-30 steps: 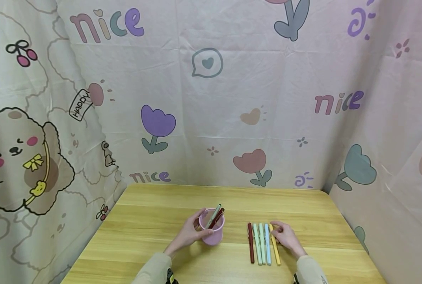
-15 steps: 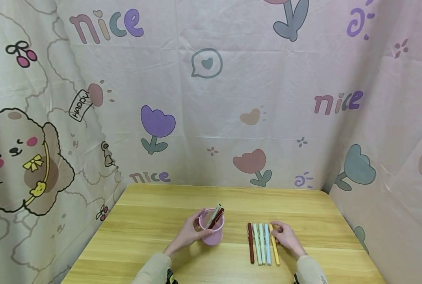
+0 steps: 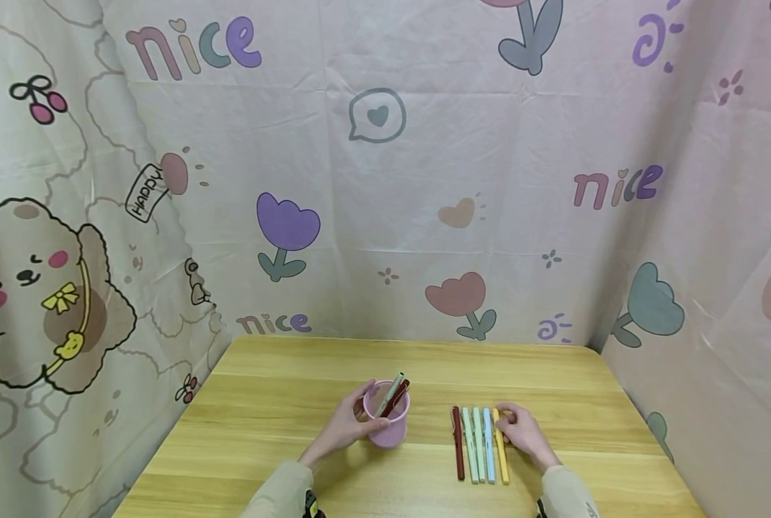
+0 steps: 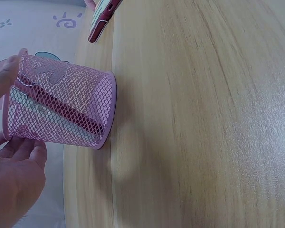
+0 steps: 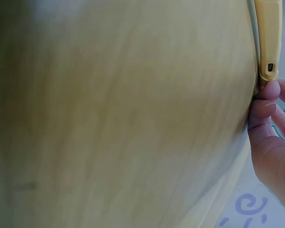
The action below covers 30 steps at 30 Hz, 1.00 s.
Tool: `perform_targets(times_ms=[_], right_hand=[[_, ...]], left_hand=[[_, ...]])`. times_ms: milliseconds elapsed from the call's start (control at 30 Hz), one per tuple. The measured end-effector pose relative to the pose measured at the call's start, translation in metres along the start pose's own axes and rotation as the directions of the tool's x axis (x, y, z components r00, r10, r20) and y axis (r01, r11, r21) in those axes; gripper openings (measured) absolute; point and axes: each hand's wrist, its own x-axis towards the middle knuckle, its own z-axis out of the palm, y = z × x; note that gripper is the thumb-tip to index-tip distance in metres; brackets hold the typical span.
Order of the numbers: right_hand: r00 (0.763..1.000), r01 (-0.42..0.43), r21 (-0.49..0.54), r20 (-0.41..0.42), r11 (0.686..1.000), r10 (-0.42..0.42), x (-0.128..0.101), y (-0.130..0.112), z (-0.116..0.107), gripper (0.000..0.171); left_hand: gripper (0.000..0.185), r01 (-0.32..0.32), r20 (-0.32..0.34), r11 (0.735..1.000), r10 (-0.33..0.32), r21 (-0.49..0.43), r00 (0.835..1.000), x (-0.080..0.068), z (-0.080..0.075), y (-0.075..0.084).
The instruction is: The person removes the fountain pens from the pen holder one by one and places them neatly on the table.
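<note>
A pink mesh pen holder (image 3: 390,436) stands left of the table's middle, gripped round its near-left side by my left hand (image 3: 345,426). Inside it lean a pale green pen (image 3: 389,395) and a dark red pen (image 3: 399,394); both show through the mesh in the left wrist view. To the right lies a row of pens: a dark red pen (image 3: 458,446), two light green ones, a light blue pen (image 3: 489,447) and a yellow pen (image 3: 502,452) at the right end. My right hand (image 3: 524,433) pinches the yellow pen's far end with thumb and fingers.
The wooden table (image 3: 281,388) carries all of this. Behind it hangs a printed cloth (image 3: 372,216) along the back edge, with more cloth (image 3: 158,273) at the left side and on the right.
The yellow pen's near end has swung slightly left, so the pen lies straighter alongside the blue one. My left hand and the pen holder have stayed where they were.
</note>
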Motion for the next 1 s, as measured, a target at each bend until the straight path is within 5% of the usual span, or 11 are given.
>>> perform_targets(times_ms=[1000], right_hand=[[1.000,-0.005,-0.025,-0.010,1.000,0.004,0.0006,0.0007,0.0005,0.043]], left_hand=[[0.091,0.000,-0.006,1.000,0.000,-0.002,1.000,0.0005,-0.0007,-0.0020]])
